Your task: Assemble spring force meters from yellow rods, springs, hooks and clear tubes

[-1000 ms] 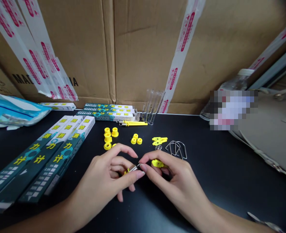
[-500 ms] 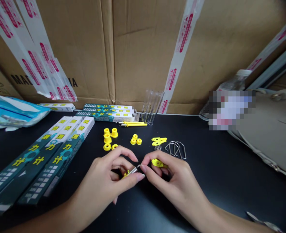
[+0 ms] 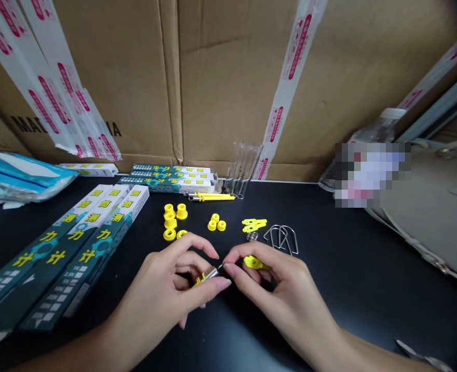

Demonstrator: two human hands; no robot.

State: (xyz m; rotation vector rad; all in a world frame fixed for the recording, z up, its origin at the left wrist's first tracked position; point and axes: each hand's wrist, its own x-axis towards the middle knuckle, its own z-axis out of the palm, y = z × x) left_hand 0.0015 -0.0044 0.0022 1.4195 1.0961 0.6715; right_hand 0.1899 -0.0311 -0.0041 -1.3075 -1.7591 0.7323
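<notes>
Black tabletop (image 3: 340,258) | left hand (image 3: 172,279) pinching metal-and-yellow piece (image 3: 212,274), lower end hidden | right hand (image 3: 280,279) pinching its wire tip (image 3: 221,266)

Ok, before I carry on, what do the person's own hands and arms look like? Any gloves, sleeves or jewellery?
The left hand and right hand are both bare, with no gloves, rings or markings showing. No watch or bracelet shows at either wrist. The visible parts of the left forearm and right forearm have no sleeves.
</notes>
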